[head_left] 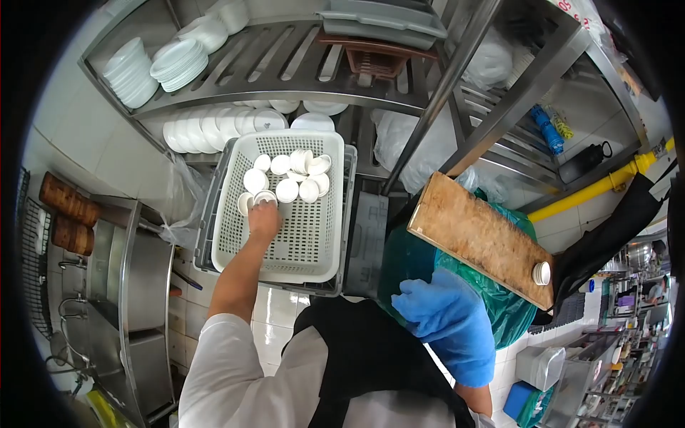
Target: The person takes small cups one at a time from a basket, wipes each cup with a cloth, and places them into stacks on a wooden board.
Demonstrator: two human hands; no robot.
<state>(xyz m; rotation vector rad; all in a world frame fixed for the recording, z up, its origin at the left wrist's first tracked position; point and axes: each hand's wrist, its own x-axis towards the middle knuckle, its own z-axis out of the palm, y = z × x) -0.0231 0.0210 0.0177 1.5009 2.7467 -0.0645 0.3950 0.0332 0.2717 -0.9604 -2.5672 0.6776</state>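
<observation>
As the left hand (263, 222) works within the white basket (332, 250), its fingers (267, 206) pinch a small cup (265, 195), apparently by the rim, probably the best hold: it looks light, stiff and smooth, perhaps easily chipped. Right of those fingers, loose cups (287, 190) lie in the basket, which rests over a grey crate (347, 214). Farther right, a blue covering (460, 335) wraps the right hand (419, 303); I cannot tell whether it grips. Beyond it, a cup stack (541, 273) rests on a board (478, 239).
</observation>
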